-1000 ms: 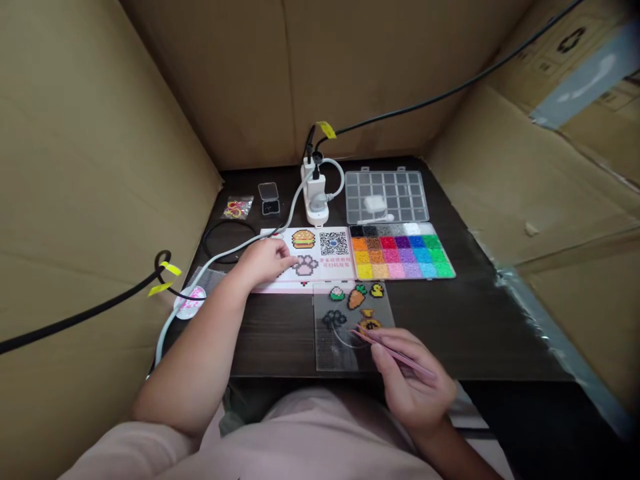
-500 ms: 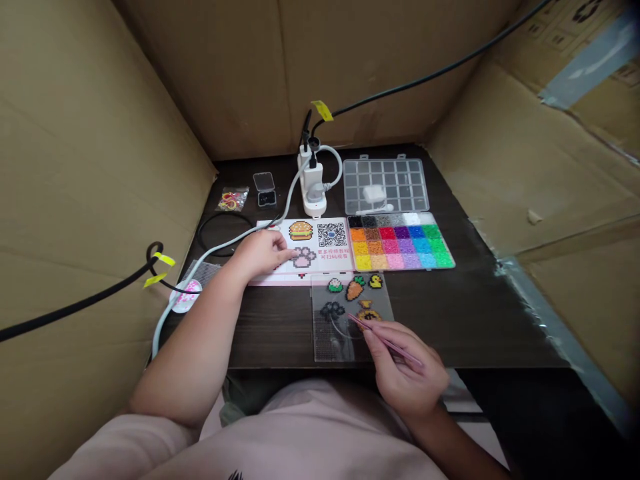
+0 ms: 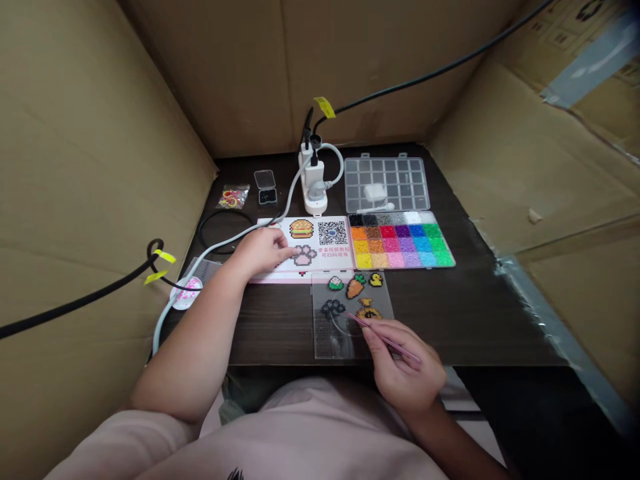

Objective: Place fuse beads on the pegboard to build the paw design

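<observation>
1. Cardboard walls [image 3: 90, 200] are enclosing the workspace on three sides, with a black cable [image 3: 425, 75] running across the right-hand wall and yellow tape tags marking it.
2. A dark wood-grain table [image 3: 465, 320] is carrying everything listed below.
3. A bead storage tray [image 3: 403, 241] is lying flat, its compartments sorted by colour, and is sitting just below a clear compartment box [image 3: 387, 185] holding a small white item.
4. A printed card [image 3: 320, 233] is lying left of the tray, showing a pixel burger, a paw print and a QR code.
5. A clear pegboard [image 3: 325, 340] is lying on the table edge just below the card, bearing a carrot bead figure [image 3: 355, 287], a duck bead figure [image 3: 375, 280] and a money-bag bead figure [image 3: 369, 310].
6. A white power adapter [image 3: 313, 183] is standing behind the card, with a grey cable [image 3: 210, 250] trailing left.
7. The left hand [image 3: 263, 252] is resting open on the card, its fingertips beside the paw print.
8. The right hand [image 3: 400, 363] is pinching pink tweezers [image 3: 356, 321], their tips hovering over the pegboard near the money-bag bead figure.
9. A small clear box [image 3: 265, 187] and a plastic bag of coloured rings [image 3: 234, 197] are sitting at the table's far left.
</observation>
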The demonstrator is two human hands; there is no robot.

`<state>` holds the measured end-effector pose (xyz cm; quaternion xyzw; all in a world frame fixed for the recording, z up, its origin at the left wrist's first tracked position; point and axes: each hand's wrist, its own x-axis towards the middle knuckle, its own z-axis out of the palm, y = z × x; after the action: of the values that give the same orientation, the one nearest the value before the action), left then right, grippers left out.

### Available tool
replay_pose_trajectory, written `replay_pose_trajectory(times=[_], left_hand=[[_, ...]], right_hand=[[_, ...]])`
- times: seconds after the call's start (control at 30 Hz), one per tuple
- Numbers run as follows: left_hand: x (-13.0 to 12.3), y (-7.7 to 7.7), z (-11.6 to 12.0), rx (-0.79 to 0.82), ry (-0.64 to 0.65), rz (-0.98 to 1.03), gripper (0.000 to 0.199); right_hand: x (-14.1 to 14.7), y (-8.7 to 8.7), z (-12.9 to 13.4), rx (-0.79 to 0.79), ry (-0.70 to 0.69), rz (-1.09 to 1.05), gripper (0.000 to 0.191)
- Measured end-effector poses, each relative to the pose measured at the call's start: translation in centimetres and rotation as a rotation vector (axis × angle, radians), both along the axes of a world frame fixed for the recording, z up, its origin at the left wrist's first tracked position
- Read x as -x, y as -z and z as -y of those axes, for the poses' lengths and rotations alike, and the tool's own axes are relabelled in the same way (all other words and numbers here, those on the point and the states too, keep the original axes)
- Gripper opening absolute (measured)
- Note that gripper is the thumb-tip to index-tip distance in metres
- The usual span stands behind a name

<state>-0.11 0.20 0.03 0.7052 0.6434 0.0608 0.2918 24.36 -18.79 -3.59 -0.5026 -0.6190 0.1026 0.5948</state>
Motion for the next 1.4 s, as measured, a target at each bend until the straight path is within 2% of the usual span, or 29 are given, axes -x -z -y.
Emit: replay_pose_trajectory(times=[0.9, 1.4], left_hand=[[-0.12, -0.41, 0.20, 0.025, -0.004, -0.015, 0.030], [-0.04, 0.13, 0.05, -0.018, 0.010, -0.016, 0.032]], right_hand=[[-0.04, -0.32, -0.14, 0.003, 0.002, 0.021, 0.018], [0.03, -0.37, -0.07, 0.014, 0.006, 0.027, 0.018]])
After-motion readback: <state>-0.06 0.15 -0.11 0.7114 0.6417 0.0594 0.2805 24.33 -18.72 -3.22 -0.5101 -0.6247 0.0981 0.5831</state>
